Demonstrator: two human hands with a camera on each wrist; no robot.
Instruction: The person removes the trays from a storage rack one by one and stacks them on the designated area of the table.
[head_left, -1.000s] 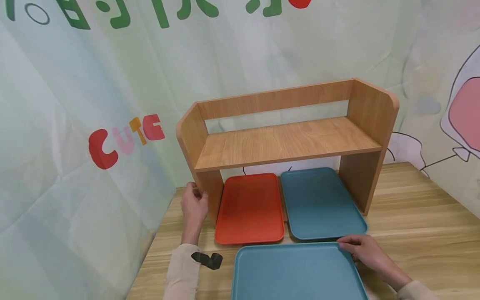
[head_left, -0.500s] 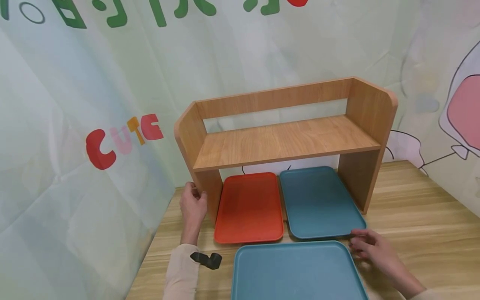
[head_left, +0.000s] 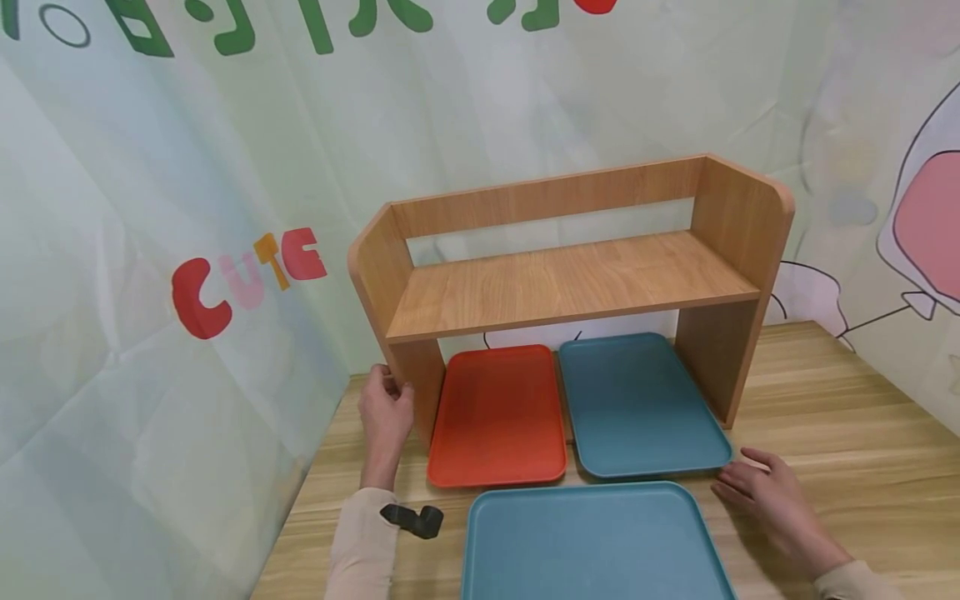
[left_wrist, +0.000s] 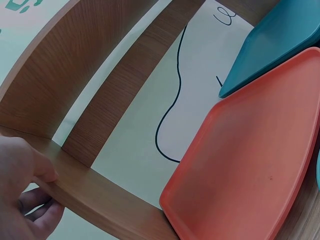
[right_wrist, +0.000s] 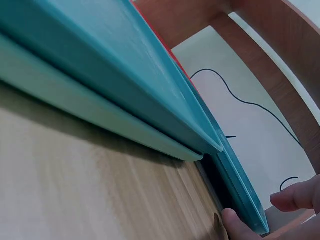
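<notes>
A wooden desk shelf [head_left: 573, 279] stands on the table. My left hand [head_left: 386, 412] pinches the front edge of its left side panel [left_wrist: 100, 205], thumb on one face and fingers on the other. Under the shelf lie an orange-red tray [head_left: 498, 417] on the left and a blue tray [head_left: 641, 408] on the right. My right hand [head_left: 772, 500] is at the blue tray's front right corner, fingers loosely extended and the thumb apart from them; whether they touch the rim I cannot tell. A nearer blue tray [head_left: 592, 542] lies in front, its lower part cut off.
In the right wrist view, a paler green tray [right_wrist: 100, 107] lies under the nearer blue tray. Wood-grain table surface [head_left: 847, 417] extends to the right of the shelf. A printed cloth backdrop [head_left: 225, 150] hangs close behind and at the left.
My right hand has let go of the nearer blue tray's far right corner and moved right, to the rear blue tray's front corner. The left hand stays on the side panel.
</notes>
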